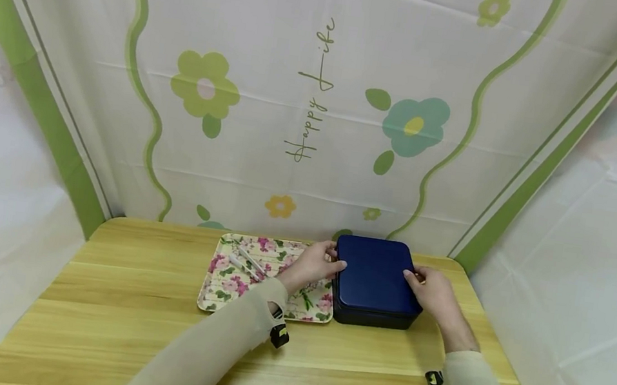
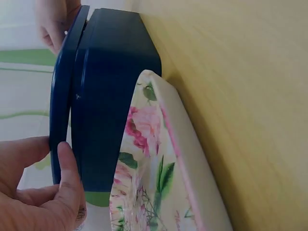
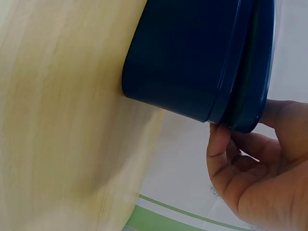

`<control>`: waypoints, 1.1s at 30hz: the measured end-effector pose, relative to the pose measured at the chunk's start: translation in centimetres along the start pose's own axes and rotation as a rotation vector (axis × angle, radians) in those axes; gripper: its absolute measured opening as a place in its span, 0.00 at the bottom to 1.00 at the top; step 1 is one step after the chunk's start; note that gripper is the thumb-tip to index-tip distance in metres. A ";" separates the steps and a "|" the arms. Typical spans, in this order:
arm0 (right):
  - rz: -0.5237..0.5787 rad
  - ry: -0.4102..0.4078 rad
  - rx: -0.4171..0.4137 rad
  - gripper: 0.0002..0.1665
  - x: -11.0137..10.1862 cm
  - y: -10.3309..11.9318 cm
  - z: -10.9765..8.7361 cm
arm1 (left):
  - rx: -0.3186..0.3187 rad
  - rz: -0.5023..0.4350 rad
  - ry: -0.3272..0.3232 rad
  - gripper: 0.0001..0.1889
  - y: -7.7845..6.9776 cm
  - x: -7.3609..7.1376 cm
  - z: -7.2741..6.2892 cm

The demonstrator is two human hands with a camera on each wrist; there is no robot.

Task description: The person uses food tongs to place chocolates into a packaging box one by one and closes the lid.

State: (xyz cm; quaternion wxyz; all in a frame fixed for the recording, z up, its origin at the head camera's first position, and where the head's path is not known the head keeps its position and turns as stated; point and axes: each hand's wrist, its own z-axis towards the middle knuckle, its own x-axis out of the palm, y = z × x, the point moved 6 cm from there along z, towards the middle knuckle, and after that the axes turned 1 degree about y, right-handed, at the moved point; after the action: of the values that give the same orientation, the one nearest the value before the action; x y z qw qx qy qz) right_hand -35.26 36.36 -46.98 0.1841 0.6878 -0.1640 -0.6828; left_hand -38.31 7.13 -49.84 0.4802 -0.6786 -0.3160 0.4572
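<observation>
A dark blue square box (image 1: 374,318) stands on the table, right of a flower-patterned tray. Its blue lid (image 1: 373,272) sits slightly raised, and a narrow gap shows between lid and box body in both wrist views. My left hand (image 1: 313,265) pinches the lid's left edge, thumb on top and fingers below the rim, as the left wrist view shows. At the opposite edge my right hand (image 1: 436,292) grips the lid the same way, with fingertips under the rim in the right wrist view. What the box holds is hidden.
The floral tray (image 1: 223,285) lies left of the box, touching or nearly touching it, with white slender utensils (image 1: 245,265) on it. Under everything is a wooden table (image 1: 123,311). A printed white curtain (image 1: 253,166) hangs close behind the table, with more fabric at both sides.
</observation>
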 end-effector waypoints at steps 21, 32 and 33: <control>-0.062 0.049 -0.038 0.33 1.3 0.0 0.7 | 0.059 0.204 0.027 0.26 0.4 0.8 0.2; 0.030 0.156 0.009 0.30 0.5 -1.5 0.4 | 0.135 0.331 0.031 0.18 -0.5 0.1 -0.4; 0.068 0.189 0.007 0.31 0.4 -1.5 0.6 | 0.131 0.341 0.018 0.20 -0.5 -0.1 -0.1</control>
State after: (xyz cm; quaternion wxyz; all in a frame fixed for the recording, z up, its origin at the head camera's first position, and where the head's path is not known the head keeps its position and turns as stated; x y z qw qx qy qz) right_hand -35.93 37.45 -48.07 0.2191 0.7438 -0.1716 -0.6077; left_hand -38.22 7.18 -49.32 0.4417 -0.6937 -0.1616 0.5456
